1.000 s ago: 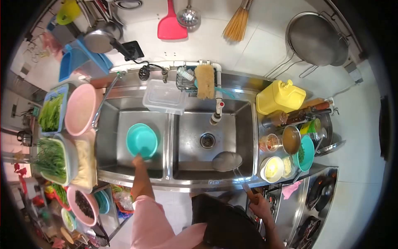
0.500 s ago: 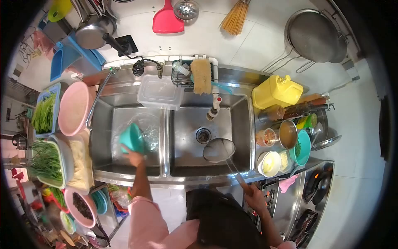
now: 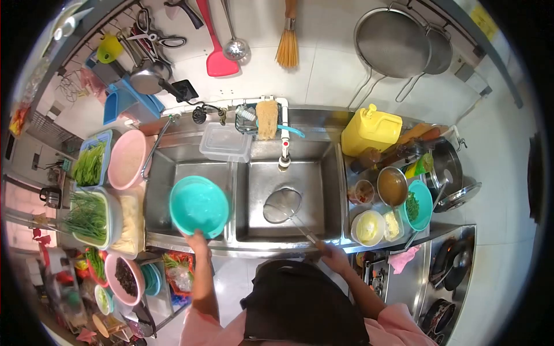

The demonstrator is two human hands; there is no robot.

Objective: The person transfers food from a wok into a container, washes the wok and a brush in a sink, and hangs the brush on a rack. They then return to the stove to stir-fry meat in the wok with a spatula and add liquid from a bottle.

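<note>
A turquoise bowl is over the left sink basin, its open side facing up. My left hand is closed on its near rim. A round mesh strainer is held over the right sink basin and covers the drain. Near the sink's front edge, my right hand is wrapped round the strainer's handle. A clear plastic container lies across the divider at the back.
Pink bowl and green vegetables are on the left. At right are a yellow jug, a metal bowl and a turquoise bowl of chopped greens. The faucet reaches over the right basin.
The turquoise bowl has gone from tilted low in the left basin to upright and nearer. The strainer has shifted slightly left, over the drain. The view has also shifted.
</note>
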